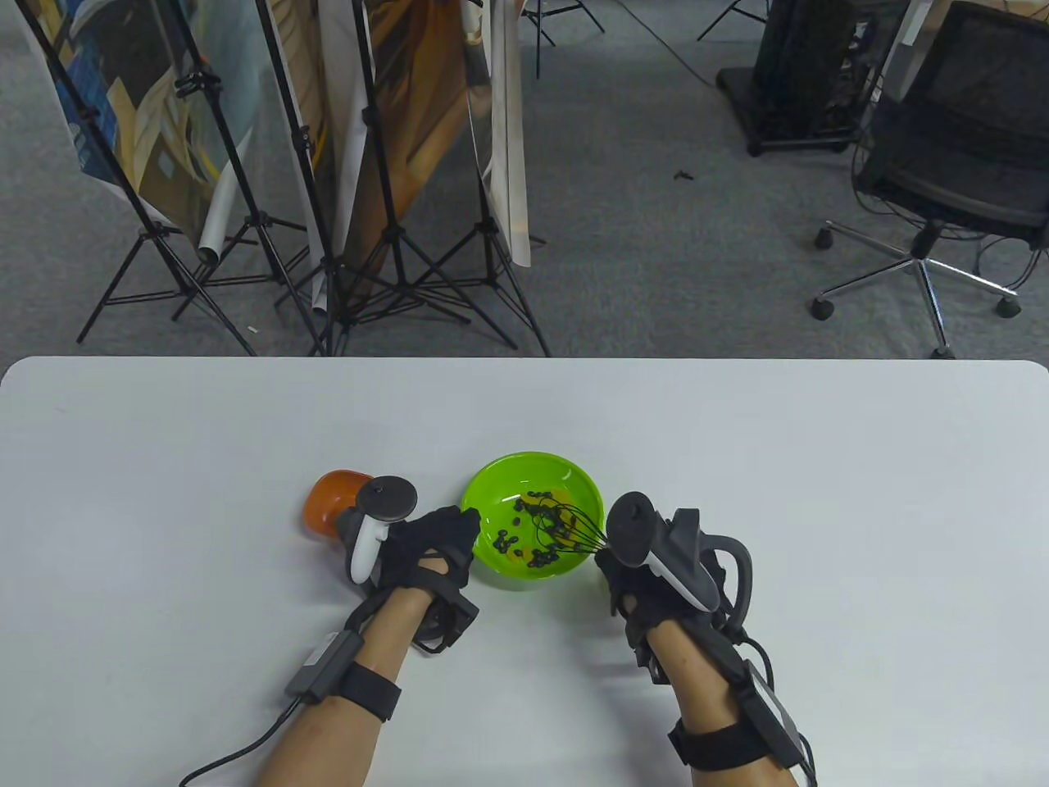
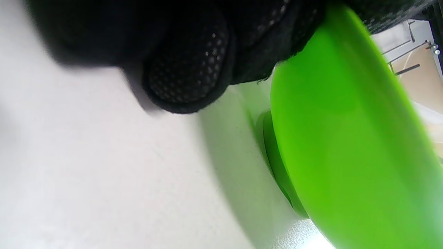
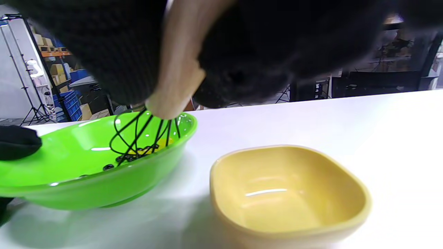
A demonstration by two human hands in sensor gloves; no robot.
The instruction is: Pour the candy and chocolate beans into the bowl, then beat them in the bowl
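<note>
Bowl (image 1: 533, 475) on the bench (image 1: 737, 459), near the middle. Inside it, dark beans (image 1: 524, 537) and candy (image 1: 542, 497), with the whisk (image 1: 565, 529) wires reaching in from the right. Left hand (image 1: 430, 545) against the bowl's left rim; a second bowl (image 1: 328, 500) further left, just beyond that hand. Right hand (image 1: 635, 574) just right of the bowl, on the whisk handle. A third bowl (image 3: 290, 193) close beside the first, under the right hand.
</note>
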